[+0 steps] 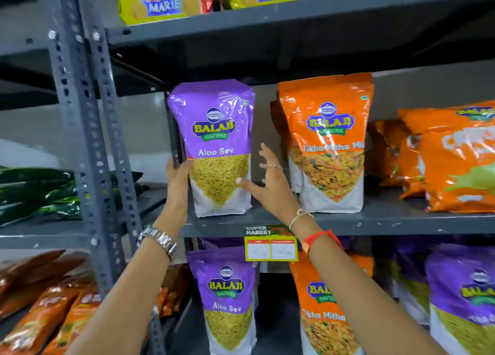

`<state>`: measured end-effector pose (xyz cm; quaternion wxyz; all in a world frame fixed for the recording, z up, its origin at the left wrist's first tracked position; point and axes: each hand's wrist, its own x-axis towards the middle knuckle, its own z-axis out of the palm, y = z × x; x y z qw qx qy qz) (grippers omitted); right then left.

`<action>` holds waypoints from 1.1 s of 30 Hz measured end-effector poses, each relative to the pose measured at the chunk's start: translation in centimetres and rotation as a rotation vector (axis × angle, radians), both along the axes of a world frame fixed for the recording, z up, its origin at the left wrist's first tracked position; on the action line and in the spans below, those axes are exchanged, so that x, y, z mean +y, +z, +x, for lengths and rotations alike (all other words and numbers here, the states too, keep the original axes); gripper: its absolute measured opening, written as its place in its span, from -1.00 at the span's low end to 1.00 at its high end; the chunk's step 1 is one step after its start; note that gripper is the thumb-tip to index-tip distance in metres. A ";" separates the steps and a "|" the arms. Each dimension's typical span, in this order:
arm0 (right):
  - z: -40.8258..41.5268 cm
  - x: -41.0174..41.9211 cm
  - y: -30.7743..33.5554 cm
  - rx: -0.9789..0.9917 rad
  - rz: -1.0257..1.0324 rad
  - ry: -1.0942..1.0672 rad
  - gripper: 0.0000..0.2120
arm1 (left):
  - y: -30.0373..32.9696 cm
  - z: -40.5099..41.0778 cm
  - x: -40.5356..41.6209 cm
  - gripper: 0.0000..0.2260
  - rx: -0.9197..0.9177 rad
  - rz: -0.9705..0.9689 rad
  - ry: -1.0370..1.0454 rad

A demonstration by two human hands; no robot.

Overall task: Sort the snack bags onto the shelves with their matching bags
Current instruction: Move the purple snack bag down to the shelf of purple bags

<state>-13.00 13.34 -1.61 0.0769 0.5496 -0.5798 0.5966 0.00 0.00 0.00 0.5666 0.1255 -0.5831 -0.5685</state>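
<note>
A purple Aloo Sev bag stands upright at the left end of the middle shelf. My left hand presses against its lower left side. My right hand has its fingers spread, with the thumb touching the bag's lower right edge. To the right stand orange Tikha Mitha Mix bags, apart from the purple one. On the shelf below, another purple Aloo Sev bag stands beside an orange Tikha Mitha bag.
A grey perforated upright post stands left of the purple bag. Marie biscuit packs fill the top shelf. Orange snack bags lie at the right, green bags at the left. A price tag hangs on the shelf edge.
</note>
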 end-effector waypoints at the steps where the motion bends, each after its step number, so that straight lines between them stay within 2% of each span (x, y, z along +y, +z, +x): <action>1: -0.1 -1.1 0.3 -0.075 0.009 0.039 -0.09 | 0.4 0.2 -0.6 -0.80 -0.040 0.005 -0.050; 3: -0.1 -2.6 0.9 -0.176 0.045 0.108 -0.04 | 0.6 0.4 -2.4 -0.87 -0.153 -0.009 -0.147; 5: -0.5 -4.4 0.9 -0.251 0.081 0.153 -0.09 | 0.7 0.5 -3.3 -0.93 -0.236 0.000 -0.277; 8: -1.0 -6.1 0.5 -0.298 0.148 0.105 -0.14 | 0.5 0.0 -4.0 -0.85 -0.307 -0.035 -0.376; 13: -0.8 -6.1 0.9 -0.290 0.153 -0.002 -0.20 | 0.5 -0.1 -4.4 -0.65 -0.275 -0.026 -0.351; 16: -0.4 -5.3 1.1 -0.295 0.126 0.008 -0.09 | 0.6 0.2 -3.6 -0.67 -0.248 -0.037 -0.341; 19: 0.1 -4.2 1.2 -0.286 0.106 0.028 -0.01 | 0.7 0.9 -2.4 -0.59 -0.244 -0.052 -0.326; 23: 0.9 -1.7 1.7 -0.252 0.070 0.037 0.04 | 0.9 2.1 0.5 -0.65 -0.226 -0.086 -0.307; 27: 2.1 2.1 1.4 -0.244 0.064 0.071 0.12 | 0.4 4.0 5.1 -0.64 -0.218 -0.094 -0.287; 33: 3.8 7.8 -3.2 -0.255 0.135 0.073 0.07 | -3.9 6.9 11.3 -0.53 -0.293 -0.062 -0.229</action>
